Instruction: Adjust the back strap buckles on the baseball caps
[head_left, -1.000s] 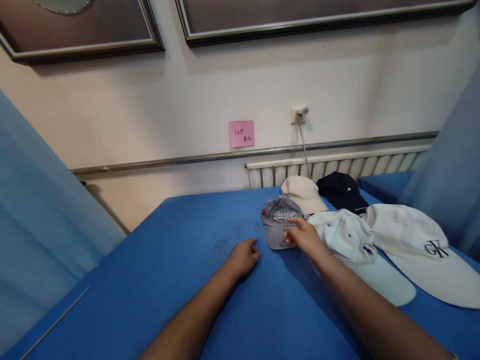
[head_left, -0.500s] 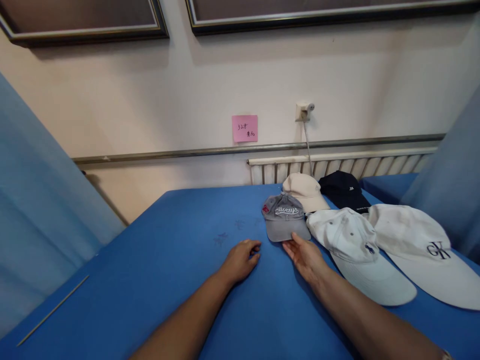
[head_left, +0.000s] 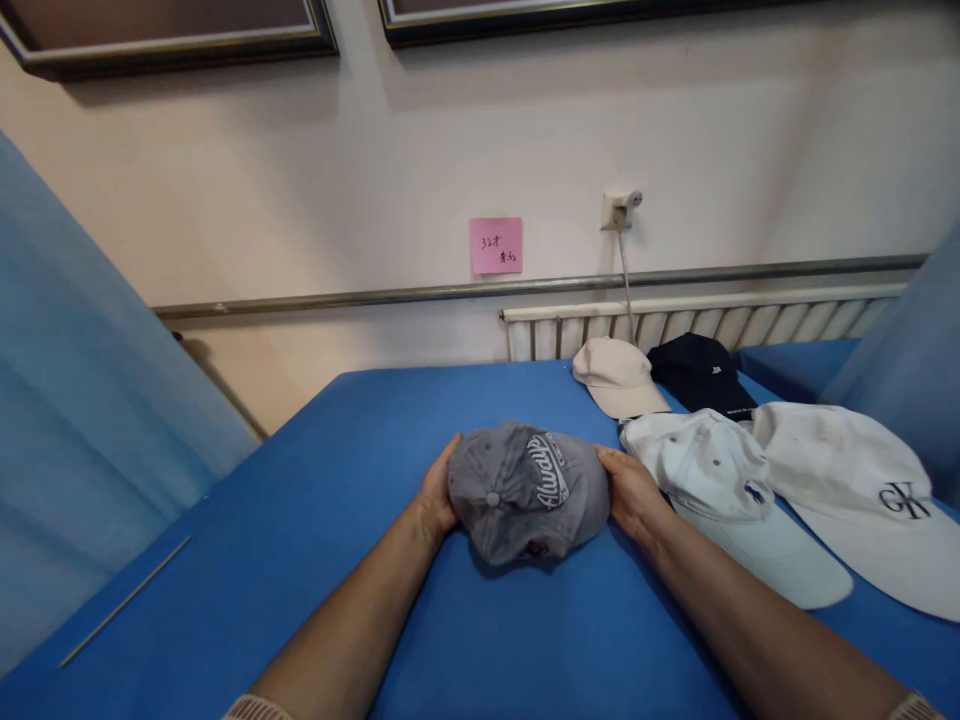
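Observation:
A grey baseball cap (head_left: 510, 495) with white lettering is held between my two hands, low over the blue table, its crown toward the left and its brim toward the right. My left hand (head_left: 440, 487) grips the back edge of the crown, fingers mostly hidden behind it. At the brim's end, my right hand (head_left: 628, 490) is closed on the edge. To the right lie a pale mint cap (head_left: 701, 465) and a white cap (head_left: 832, 455) with black letters. Behind them rest a cream cap (head_left: 615, 372) and a dark navy cap (head_left: 696, 370).
The blue table (head_left: 315, 560) reaches to the wall. A thin stick (head_left: 124, 602) lies at its left edge. Blue curtains (head_left: 97, 420) hang on both sides. A radiator (head_left: 551, 335), a rail (head_left: 420, 294), a pink note (head_left: 496, 246) and a socket (head_left: 616, 212) are behind.
The grey cap has come from beside the cream cap toward me and left, and is turned so its brim points right. My left hand has moved onto its crown; my right hand stays at its brim.

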